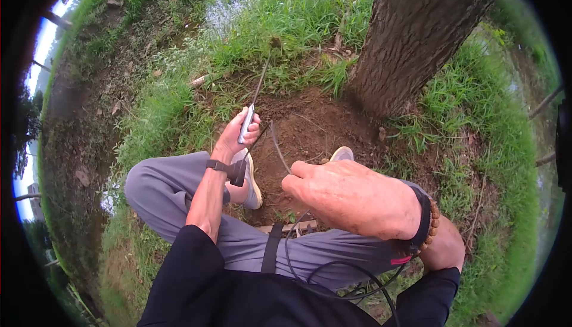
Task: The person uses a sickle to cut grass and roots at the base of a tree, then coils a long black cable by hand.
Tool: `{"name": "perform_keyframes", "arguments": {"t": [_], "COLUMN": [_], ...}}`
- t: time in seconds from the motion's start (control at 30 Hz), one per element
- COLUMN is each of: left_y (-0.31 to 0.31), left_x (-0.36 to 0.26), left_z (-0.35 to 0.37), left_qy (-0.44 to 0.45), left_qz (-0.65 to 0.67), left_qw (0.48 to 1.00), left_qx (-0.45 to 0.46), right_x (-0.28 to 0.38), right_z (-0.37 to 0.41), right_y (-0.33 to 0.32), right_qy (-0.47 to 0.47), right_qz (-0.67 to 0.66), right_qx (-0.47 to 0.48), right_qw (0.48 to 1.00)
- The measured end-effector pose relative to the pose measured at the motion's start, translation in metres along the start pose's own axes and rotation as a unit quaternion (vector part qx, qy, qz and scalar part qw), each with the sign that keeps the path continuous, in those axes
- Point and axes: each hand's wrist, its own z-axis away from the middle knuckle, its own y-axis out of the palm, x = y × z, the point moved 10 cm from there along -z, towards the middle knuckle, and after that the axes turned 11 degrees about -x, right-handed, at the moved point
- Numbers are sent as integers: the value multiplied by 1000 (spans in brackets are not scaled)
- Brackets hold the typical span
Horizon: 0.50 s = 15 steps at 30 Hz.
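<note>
Both busy: left hand (238, 132) clenches a silvery handle (246, 125), right hand (351, 199) curls at a thin strip (276, 141), grip hidden; bare soil (316, 124) opens beyond them, rough trunk (417, 35) rising right.

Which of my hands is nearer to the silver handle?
Left. Your left hand is closed around the silver handle, while your right hand is off to the handle's right and lower in the view, not touching it.
</note>
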Motion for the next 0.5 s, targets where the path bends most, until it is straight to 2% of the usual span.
{"name": "perform_keyframes", "arguments": {"t": [0.03, 0.17, 0.23, 0.33, 0.43, 0.5], "left_y": [6, 18, 33, 57, 77, 93], "left_x": [5, 9, 12, 12, 16, 18], "left_z": [1, 15, 24, 30, 28, 27], "left_qy": [-10, -14, -22, -6, -6, -9], "left_qz": [26, -20, -51, -147, -182, -180], "left_qw": [998, 997, 995, 987, 982, 982], "left_qx": [51, 73, 86, 66, 54, 57], "right_x": [0, 3, -1, -3, 1, -2], "right_z": [0, 3, 7, 13, 17, 17], "right_y": [0, -8, 0, 1, -4, -1], "right_qy": [-5, -4, 11, 23, -11, 15], "right_qz": [10, 4, 4, 20, 38, 39], "right_qx": [-10, -20, 15, 10, -18, 16], "right_qw": [1000, 1000, 1000, 999, 999, 999]}}
